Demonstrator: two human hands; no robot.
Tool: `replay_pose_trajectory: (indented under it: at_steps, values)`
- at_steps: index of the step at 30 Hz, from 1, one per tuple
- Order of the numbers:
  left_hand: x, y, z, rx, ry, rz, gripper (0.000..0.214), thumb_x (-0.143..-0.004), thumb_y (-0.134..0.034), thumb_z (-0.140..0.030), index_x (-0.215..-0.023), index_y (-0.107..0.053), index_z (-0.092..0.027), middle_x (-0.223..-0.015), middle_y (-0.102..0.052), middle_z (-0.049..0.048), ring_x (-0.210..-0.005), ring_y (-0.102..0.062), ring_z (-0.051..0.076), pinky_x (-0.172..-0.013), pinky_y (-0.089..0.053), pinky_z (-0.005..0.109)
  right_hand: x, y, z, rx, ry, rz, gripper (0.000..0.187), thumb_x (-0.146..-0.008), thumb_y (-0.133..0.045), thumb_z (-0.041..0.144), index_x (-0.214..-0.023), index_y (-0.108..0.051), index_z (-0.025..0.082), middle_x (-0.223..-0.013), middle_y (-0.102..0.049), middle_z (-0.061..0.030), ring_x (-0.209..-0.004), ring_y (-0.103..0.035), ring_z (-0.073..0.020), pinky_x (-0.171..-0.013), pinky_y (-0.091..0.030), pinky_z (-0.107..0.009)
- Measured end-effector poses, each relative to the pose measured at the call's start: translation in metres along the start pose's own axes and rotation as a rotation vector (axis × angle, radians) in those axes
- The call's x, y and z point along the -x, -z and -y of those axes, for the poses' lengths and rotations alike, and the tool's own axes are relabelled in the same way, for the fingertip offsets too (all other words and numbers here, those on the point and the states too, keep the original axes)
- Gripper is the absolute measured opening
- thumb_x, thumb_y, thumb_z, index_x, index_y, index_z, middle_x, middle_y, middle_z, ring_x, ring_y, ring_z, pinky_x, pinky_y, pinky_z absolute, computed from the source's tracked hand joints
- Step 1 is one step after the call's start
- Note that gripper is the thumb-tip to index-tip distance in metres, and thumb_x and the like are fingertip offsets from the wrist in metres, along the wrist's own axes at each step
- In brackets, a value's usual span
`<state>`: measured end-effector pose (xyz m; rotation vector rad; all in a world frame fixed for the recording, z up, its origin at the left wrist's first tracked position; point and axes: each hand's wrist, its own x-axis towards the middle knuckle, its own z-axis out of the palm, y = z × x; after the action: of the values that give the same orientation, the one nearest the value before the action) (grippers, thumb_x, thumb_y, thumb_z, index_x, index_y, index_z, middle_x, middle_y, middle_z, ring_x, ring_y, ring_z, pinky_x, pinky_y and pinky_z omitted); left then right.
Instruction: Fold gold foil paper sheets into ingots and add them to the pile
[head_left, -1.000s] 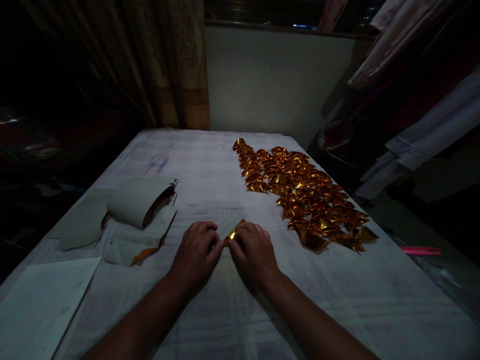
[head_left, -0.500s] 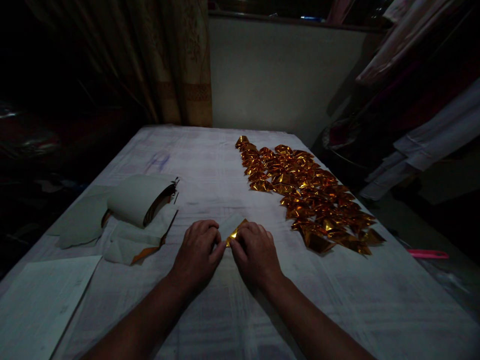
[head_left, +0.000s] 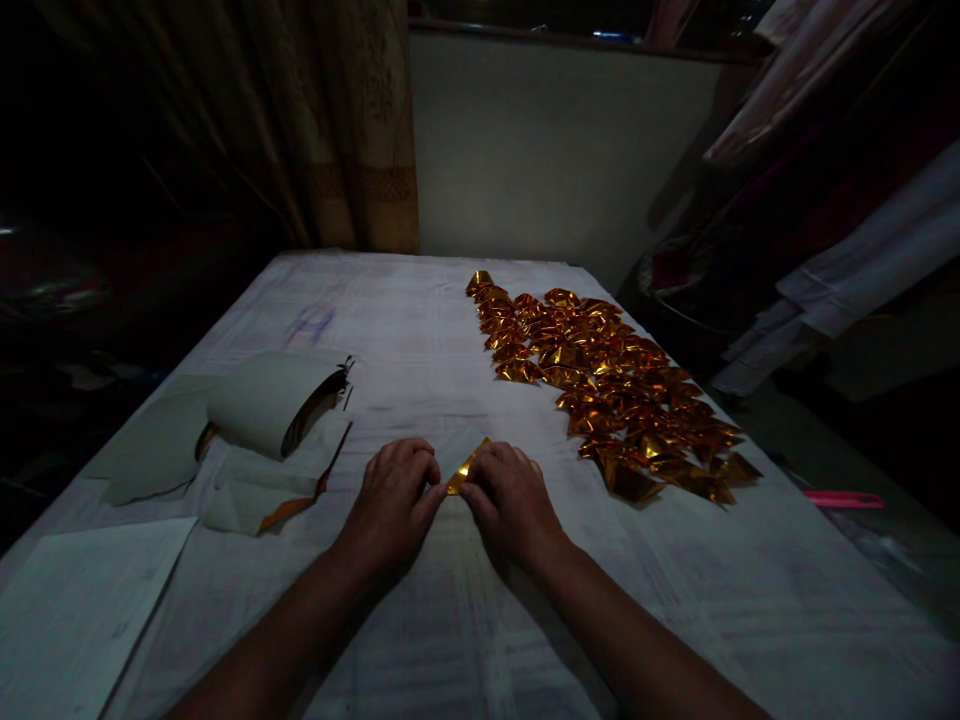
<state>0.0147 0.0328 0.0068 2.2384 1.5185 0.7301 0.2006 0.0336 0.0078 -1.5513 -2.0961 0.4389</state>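
Observation:
A sheet of gold foil paper (head_left: 463, 455), pale on its back, lies on the table between my hands, with a shiny gold strip folded over at its near right edge. My left hand (head_left: 395, 500) pinches its left corner, thumb against curled fingers. On the other side my right hand (head_left: 514, 498) grips the gold fold, its fingers closed and partly covering the paper. To the right spreads a heap of folded gold foil pieces (head_left: 600, 355). A curled stack of pale-backed foil sheets (head_left: 266, 395) rests to the left, with a loose crumpled sheet (head_left: 251, 495) in front of it.
A white sheet or board (head_left: 90, 610) lies at the table's near left. The table (head_left: 420, 330) wears a pale checked cloth. Behind it hang a curtain (head_left: 352, 130) and a wall (head_left: 555, 150). Clothes (head_left: 862, 260) hang at right, above a pink handle (head_left: 844, 499).
The view has shifted slightly, so the surroundings sit a little further left. Both hands keep nearly the same hold on the foil paper.

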Motion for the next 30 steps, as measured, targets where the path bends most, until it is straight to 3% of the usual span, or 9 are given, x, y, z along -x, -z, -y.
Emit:
replay_pose_trajectory:
  at_steps: [10, 18, 25, 30]
  values:
    - [-0.002, 0.001, 0.001, 0.016, -0.007, -0.013, 0.009, -0.083, -0.057, -0.015, -0.082, -0.053, -0.024, -0.106, -0.064, 0.0042, -0.107, -0.055, 0.025, -0.094, -0.044, 0.045, 0.0, 0.002, -0.011, -0.069, 0.088, -0.023, 0.015, -0.082, -0.066, 0.01, -0.081, -0.059, 0.023, -0.093, -0.062, -0.0018, -0.091, -0.057, -0.0204, -0.081, -0.041, -0.033]
    - [-0.001, -0.001, -0.006, -0.045, 0.02, -0.034, 0.016, -0.088, -0.066, -0.034, -0.086, -0.054, -0.024, -0.109, -0.063, 0.0039, -0.108, -0.054, 0.027, -0.091, -0.044, 0.044, 0.001, -0.002, -0.002, 0.004, 0.015, -0.047, 0.011, -0.085, -0.07, 0.022, -0.081, -0.06, 0.022, -0.091, -0.062, -0.0021, -0.089, -0.056, -0.0216, -0.078, -0.039, -0.035]
    - [-0.004, 0.001, -0.009, -0.058, 0.073, 0.01, 0.015, -0.084, -0.07, -0.026, -0.084, -0.055, -0.023, -0.104, -0.064, 0.0028, -0.105, -0.055, 0.027, -0.091, -0.042, 0.045, -0.005, 0.008, -0.018, -0.179, 0.138, 0.041, 0.022, -0.08, -0.065, 0.001, -0.086, -0.065, 0.022, -0.095, -0.065, -0.0017, -0.092, -0.06, -0.0186, -0.08, -0.044, -0.031]
    - [-0.004, 0.001, -0.011, -0.07, 0.067, 0.008, 0.009, -0.085, -0.068, -0.022, -0.089, -0.06, -0.024, -0.103, -0.062, 0.0015, -0.105, -0.055, 0.025, -0.094, -0.04, 0.044, -0.004, 0.006, -0.026, -0.197, 0.184, 0.015, 0.02, -0.081, -0.065, 0.004, -0.086, -0.067, 0.023, -0.096, -0.067, -0.0028, -0.093, -0.062, -0.0193, -0.082, -0.046, -0.033]
